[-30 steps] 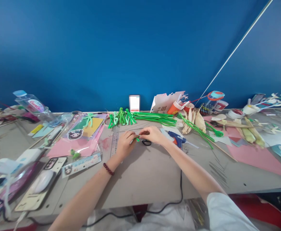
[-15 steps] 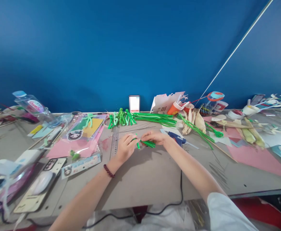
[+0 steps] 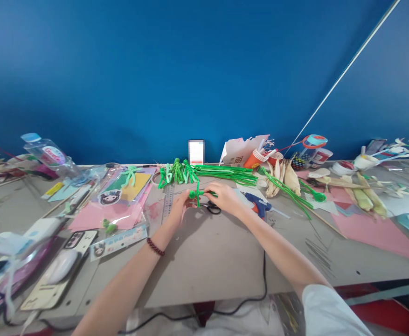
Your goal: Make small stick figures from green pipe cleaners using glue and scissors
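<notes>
Head view: our left hand (image 3: 179, 204) and right hand (image 3: 224, 197) both pinch green strands (image 3: 198, 198) over the counter's (image 3: 218, 266) far middle; the tails trailing right half a second ago no longer show, leaving the crossing exposed between our grips.

A grey, flat tabletop (image 3: 218, 266) bears, clockwise around its middle, a bundle of long, thin green stems (image 3: 230, 174) at one o'clock, a blue plastic glue gun (image 3: 260, 204) at two, flat pink paper (image 3: 375, 233) at three, and a cream rectangular phone (image 3: 43, 290) at eight.
</notes>
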### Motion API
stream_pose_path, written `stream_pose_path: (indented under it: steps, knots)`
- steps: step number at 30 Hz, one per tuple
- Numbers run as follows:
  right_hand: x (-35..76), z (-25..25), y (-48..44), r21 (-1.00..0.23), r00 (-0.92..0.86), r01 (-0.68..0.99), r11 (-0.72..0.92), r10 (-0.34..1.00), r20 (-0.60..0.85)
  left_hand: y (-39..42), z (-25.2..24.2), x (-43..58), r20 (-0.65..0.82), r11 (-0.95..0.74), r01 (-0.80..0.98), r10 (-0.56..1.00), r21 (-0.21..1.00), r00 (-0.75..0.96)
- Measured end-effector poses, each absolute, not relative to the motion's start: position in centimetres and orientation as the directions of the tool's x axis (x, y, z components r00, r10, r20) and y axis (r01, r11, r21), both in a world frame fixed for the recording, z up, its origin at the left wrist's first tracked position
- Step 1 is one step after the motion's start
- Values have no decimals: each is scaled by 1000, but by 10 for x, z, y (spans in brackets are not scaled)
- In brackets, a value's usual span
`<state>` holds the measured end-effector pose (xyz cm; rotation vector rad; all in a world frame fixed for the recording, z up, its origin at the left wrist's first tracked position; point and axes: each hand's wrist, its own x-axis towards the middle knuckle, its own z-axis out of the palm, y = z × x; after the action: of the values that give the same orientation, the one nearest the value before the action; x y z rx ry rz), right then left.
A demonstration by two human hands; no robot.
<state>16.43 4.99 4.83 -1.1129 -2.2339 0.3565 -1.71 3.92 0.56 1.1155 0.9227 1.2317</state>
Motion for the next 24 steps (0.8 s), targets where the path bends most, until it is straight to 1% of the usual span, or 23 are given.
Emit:
stream_pose_path:
  steps: [2, 5, 7, 10, 13, 18, 21, 24]
  knots:
    - [161, 49, 47, -407, -504, 647, 645, 762, 406, 37, 9, -16, 8, 22, -227, 991, 974, 134]
    - [159, 49, 46, -329, -566, 644, 690, 720, 403, 34, 12, -16, 28, -7, -172, 992, 985, 121]
    - [159, 47, 47, -303, -601, 623, 721, 689, 404, 34, 12, -16, 41, -23, -148, 992, 989, 120]
    - [160, 44, 49, -299, -622, 599, 743, 667, 410, 34, 10, -17, 40, -26, -111, 992, 993, 121]
    - [161, 42, 49, -319, -620, 601, 733, 679, 393, 34, 10, -16, 36, -27, -80, 992, 996, 119]
    - [161, 44, 47, -380, -614, 598, 706, 708, 350, 31, 11, -15, 73, -71, -17, 987, 997, 141]
    - [162, 46, 46, -448, -603, 586, 676, 732, 317, 30, 11, -14, 76, -78, 10, 988, 997, 136]
    - [164, 48, 46, -546, -578, 579, 606, 777, 249, 30, 10, -13, 77, -85, 57, 989, 995, 127]
